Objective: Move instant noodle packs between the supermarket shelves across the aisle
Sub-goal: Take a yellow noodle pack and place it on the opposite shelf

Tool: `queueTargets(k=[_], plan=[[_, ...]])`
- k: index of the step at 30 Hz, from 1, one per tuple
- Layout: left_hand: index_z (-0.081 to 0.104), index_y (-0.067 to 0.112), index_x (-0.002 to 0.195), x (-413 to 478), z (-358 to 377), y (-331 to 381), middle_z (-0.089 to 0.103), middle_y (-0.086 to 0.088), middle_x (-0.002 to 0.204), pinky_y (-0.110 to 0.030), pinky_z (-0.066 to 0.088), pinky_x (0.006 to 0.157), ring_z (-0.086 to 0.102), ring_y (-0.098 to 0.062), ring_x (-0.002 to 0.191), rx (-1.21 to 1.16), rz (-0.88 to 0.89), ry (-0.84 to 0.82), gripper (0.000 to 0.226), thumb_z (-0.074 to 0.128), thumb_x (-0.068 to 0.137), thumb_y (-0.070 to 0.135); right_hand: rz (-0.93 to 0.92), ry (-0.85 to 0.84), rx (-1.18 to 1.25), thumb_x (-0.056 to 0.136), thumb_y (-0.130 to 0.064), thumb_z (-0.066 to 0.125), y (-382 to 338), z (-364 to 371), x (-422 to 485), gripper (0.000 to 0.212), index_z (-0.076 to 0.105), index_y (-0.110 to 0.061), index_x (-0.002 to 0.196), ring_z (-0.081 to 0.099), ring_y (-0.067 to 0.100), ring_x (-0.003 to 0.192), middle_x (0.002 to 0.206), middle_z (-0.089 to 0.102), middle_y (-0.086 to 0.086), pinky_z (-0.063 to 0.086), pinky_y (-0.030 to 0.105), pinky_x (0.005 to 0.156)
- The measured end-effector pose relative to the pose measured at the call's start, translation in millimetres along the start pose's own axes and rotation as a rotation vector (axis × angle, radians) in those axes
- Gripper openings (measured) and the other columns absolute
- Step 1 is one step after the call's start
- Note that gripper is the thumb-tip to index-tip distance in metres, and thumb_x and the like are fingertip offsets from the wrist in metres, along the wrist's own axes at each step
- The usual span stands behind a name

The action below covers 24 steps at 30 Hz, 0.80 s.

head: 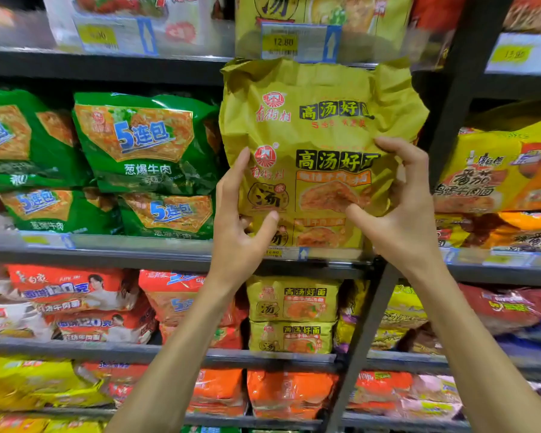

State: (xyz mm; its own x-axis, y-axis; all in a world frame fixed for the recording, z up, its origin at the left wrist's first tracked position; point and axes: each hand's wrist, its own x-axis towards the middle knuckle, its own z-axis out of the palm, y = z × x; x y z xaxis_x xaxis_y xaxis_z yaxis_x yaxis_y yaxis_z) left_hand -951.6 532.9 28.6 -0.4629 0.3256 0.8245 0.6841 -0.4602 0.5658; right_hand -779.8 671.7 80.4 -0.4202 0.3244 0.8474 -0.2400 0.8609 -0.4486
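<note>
A large mustard-yellow instant noodle multipack (319,132) stands upright at the front of the second shelf (138,248), with another yellow pack (322,235) of the same kind under it. My left hand (241,226) grips the upright pack's lower left side, thumb on the front. My right hand (403,207) holds its lower right side, fingers curled over the right edge and thumb pressed on the front. The pack's crumpled top reaches the shelf edge above.
Green multipacks (144,145) fill the shelf to the left. Yellow-orange packs (500,176) lie beyond a dark upright post (450,120) on the right. Price tags (297,42) hang on the shelf above. Lower shelves hold red, yellow and orange packs (291,314).
</note>
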Motion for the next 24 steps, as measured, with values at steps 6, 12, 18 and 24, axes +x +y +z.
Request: queueTargets(k=[6,12,18,24], plan=[[0.025,0.028,0.155,0.1,12.8,-1.5,0.032,0.017,0.153,-0.010,0.042,0.086,0.044,0.009,0.129,0.042,0.004,0.047,0.087,0.061,0.089,-0.015,-0.017,-0.014,0.041,0.075,0.008,0.072,14.4,1.1,4.8,0.079,0.037,-0.026,0.137,0.062,0.009,0.105,0.133,0.047,-0.024,0.054,0.046,0.089],[0.019,0.031,0.157,4.2,22.1,-10.6,0.027,0.032,0.152,-0.018,0.052,0.081,0.035,0.007,0.138,0.070,0.015,0.042,0.093,0.061,0.087,-0.013,-0.059,-0.013,0.031,0.076,0.009,0.073,28.8,7.4,4.6,0.078,0.036,-0.021,0.137,0.060,0.007,0.114,0.130,0.042,-0.036,0.050,0.025,0.098],[0.013,0.054,0.155,5.1,22.2,-24.1,0.018,0.015,0.166,-0.068,0.026,0.116,0.018,-0.025,0.155,0.069,-0.017,-0.012,0.094,0.058,0.088,0.006,-0.070,0.003,0.009,0.076,0.007,0.076,40.7,11.4,5.1,0.079,0.036,-0.025,0.136,0.061,0.010,0.114,0.131,0.044,-0.027,0.050,0.023,0.095],[0.009,0.059,0.153,3.0,17.7,-30.2,0.015,0.006,0.169,-0.068,0.023,0.118,0.018,-0.027,0.156,0.116,-0.063,-0.044,0.089,0.058,0.090,0.019,0.000,0.020,-0.033,0.076,0.001,0.083,52.1,17.5,-0.3,0.087,0.033,-0.031,0.140,0.056,0.010,0.127,0.144,0.049,-0.002,0.050,0.037,0.104]])
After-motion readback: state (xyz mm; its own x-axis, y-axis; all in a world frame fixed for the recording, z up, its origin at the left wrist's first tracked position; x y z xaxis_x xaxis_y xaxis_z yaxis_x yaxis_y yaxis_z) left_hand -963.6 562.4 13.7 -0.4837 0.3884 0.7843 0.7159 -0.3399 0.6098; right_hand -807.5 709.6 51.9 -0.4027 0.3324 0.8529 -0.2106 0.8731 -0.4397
